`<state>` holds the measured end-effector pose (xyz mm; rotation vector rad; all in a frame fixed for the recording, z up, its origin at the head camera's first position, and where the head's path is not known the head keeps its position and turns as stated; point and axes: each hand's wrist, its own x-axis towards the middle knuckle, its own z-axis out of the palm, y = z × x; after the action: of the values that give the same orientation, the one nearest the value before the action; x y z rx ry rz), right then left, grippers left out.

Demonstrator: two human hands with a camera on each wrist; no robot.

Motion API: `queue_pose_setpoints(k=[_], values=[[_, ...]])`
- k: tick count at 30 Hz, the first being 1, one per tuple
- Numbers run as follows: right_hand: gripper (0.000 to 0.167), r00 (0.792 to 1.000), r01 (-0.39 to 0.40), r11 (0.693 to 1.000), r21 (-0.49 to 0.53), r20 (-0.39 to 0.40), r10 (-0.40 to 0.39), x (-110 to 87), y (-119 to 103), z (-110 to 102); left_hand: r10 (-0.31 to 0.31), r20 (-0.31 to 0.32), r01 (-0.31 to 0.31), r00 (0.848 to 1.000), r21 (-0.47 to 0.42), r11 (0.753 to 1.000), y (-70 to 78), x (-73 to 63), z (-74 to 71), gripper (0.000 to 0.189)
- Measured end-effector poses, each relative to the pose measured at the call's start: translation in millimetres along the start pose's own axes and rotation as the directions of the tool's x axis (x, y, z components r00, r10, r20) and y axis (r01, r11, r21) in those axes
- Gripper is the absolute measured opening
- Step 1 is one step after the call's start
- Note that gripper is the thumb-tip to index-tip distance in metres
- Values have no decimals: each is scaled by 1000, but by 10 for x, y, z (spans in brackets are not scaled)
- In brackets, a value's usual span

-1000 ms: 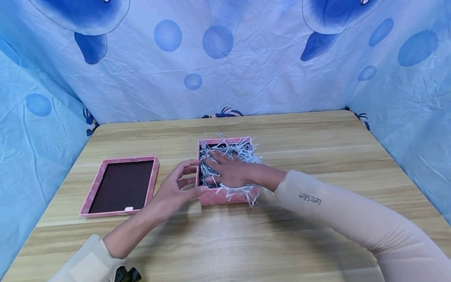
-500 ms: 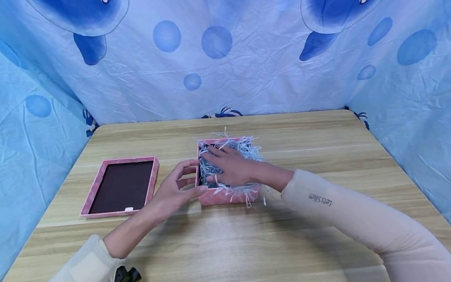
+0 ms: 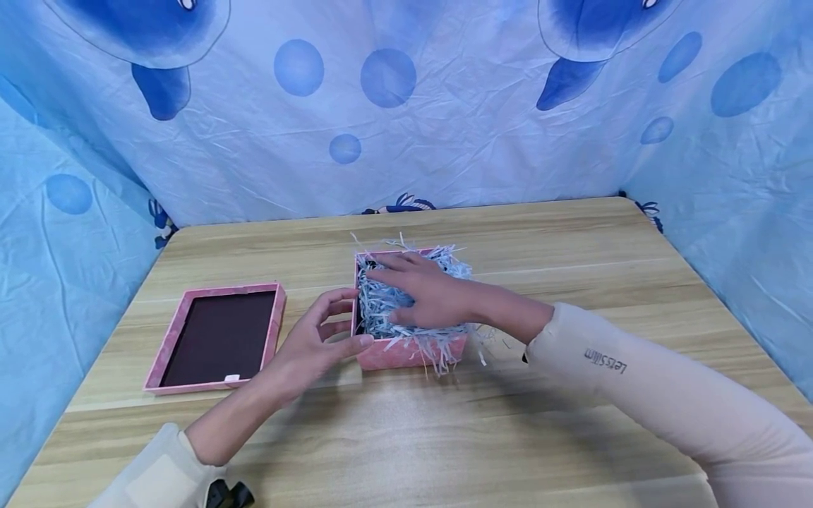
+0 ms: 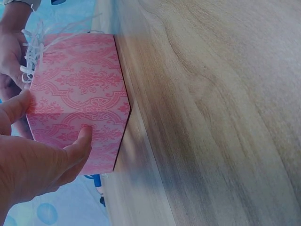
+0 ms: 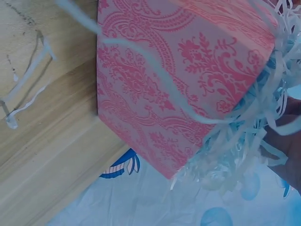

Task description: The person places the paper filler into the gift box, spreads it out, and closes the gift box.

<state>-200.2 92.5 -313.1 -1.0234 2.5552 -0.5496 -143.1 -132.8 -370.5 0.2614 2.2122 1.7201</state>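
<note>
A pink rectangular box [image 3: 406, 356], patterned with deeper-pink floral scrollwork, sits on the pale wood-grain table [image 3: 406, 437], its inside dark along the left edge. Pale-blue crinkled paper shreds [image 3: 377, 308] fill it and spill over the near rim (a few loose strands [image 5: 12, 121] lie on the wood beside it). The left hand [image 3: 314, 346] grips the box's near left corner, thumb at the rim, fingers curled along the side. The right hand [image 3: 432, 291], fingers extended and spread, rests upon the shreds, clasping nothing visible. 1 shallow pink rectangular tray [image 3: 276, 321], dark inside, lies to the left, apart from the box.
</note>
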Motion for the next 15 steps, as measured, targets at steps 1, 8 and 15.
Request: queue_pose_setpoints(k=[1,8,15], values=[[67,1000,3,1000,6,-1,-3,-6,10,-1,-2,-3,2,1000,-2,1000,-1,2,1,72],[65,997,27,999,38,-78,-24,-51,62,-40,7,-8,-7,1000,6,1000,-1,0,1,72],[71,988,52,997,52,-149,-43,-96,106,-90,-3,-13,3,1000,0,1000,7,4,-3,72]])
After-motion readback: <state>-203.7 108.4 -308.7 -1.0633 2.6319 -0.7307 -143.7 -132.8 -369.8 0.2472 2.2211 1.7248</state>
